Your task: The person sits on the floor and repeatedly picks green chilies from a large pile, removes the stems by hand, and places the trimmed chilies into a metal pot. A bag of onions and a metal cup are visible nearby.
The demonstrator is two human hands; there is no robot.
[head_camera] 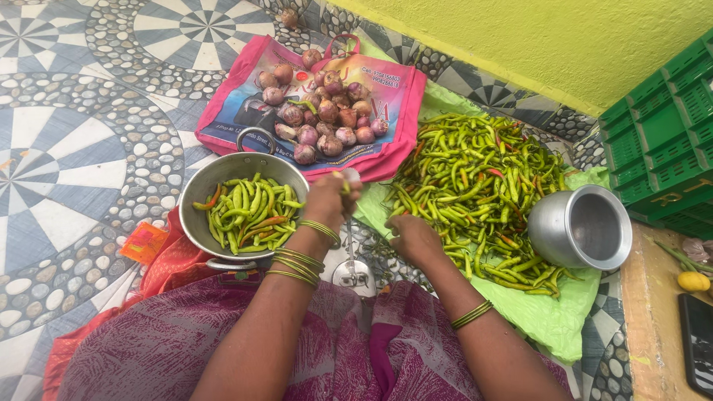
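Roughly, biggest first: patterned tile floor fills the left half of the frame. Green plastic crate at right edge. Pink printed bag lies flat at upper centre w/ red onions heaped on it. Green plastic sheet centre-right carries the big chilli pile, mostly green, a few red/orange. Metal bowl left of centre holds a smaller batch of chillies. Round metal pot lies on its side at the pile's right edge, mouth toward camera, looks empty. Upright floor cutter blade stands between the two hands, base by the person's lap.

Left hand: fingers closed round one chilli, held at the top of the blade, just right of the bowl rim. Right hand: curled, resting on the near-left edge of the pile; can't tell if it's pinching a chilli, fingers hidden.

Handling, my read: chillies are light, thin, slightly bendy, waxy skin so a bit slippery; they snap if bent hard. Best grip is mid-body or near stem end w/ fingertips, kept back from the blade edge. Loose pile shifts easily when one is pulled.
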